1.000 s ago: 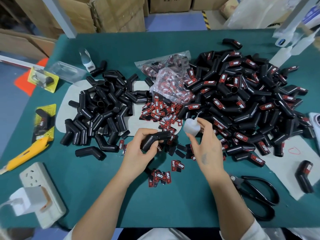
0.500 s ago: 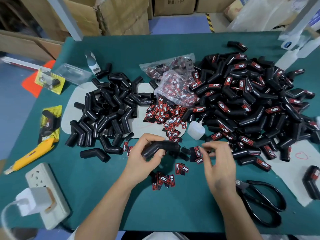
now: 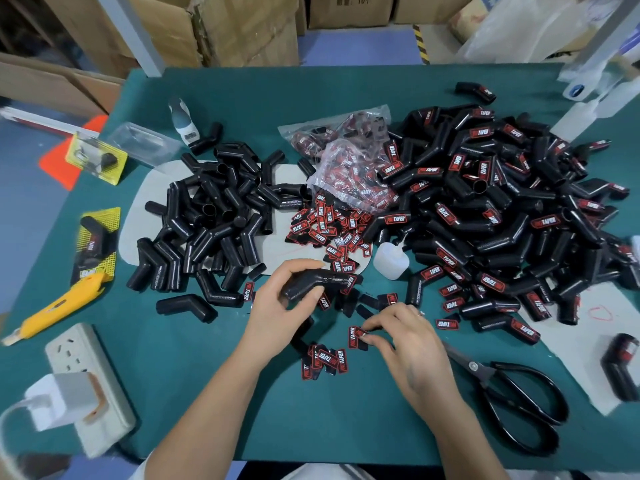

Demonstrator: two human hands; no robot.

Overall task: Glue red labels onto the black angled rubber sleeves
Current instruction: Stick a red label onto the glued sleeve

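Packing workshop: green worktable (image 3: 346, 427), heaped sleeves (image 3: 485, 216), loose labels (image 3: 325, 230), stacked cartons (image 3: 221, 29) behind.

Black scissors (image 3: 519, 407) lie at the right of the green table (image 3: 346, 427); a yellow utility knife (image 3: 55, 306) and a white power strip (image 3: 86, 382) lie at the left.

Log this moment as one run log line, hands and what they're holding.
left hand: grips black sleeve | right hand: pinches red label on table | glue bottle: set down, upright
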